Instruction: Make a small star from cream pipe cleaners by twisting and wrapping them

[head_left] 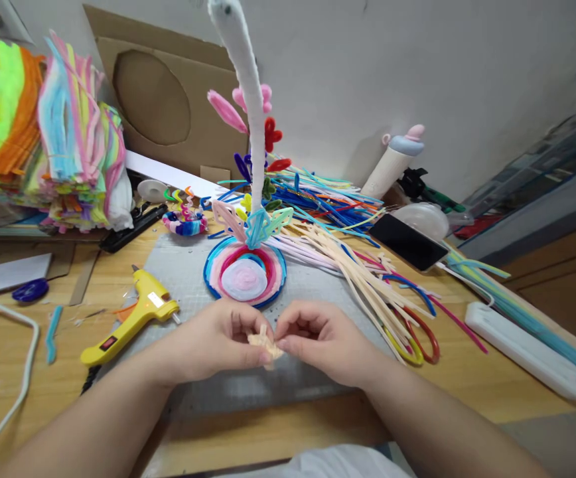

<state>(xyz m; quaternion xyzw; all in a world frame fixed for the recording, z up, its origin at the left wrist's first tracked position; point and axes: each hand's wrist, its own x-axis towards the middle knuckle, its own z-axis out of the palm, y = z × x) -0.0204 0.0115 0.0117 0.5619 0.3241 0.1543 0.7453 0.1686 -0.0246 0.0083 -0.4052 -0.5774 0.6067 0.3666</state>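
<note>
Between my two hands is a small cream-coloured piece of bent pipe cleaner [267, 345]. My left hand [225, 335] pinches it between thumb and fingers. On its other side, the fingertips of my right hand [320, 338] are closed on its edge. Just beyond stands a pipe cleaner craft with a round striped base [245, 279], pastel butterfly-like shapes [258, 228], and a tall white stem [254, 119] with coloured flowers. Loose cream pipe cleaners [352, 255] lie to the right of it. A yellow glue gun [136, 315] rests left of my hands.
Bundled pipe cleaners [69, 126] are stacked at the back left, near a cardboard sheet [193, 93] with a round recess. To the right are a phone [407, 240], a white power strip [524, 348] and a bottle [392, 162]. A white cable [33, 352] runs along the left.
</note>
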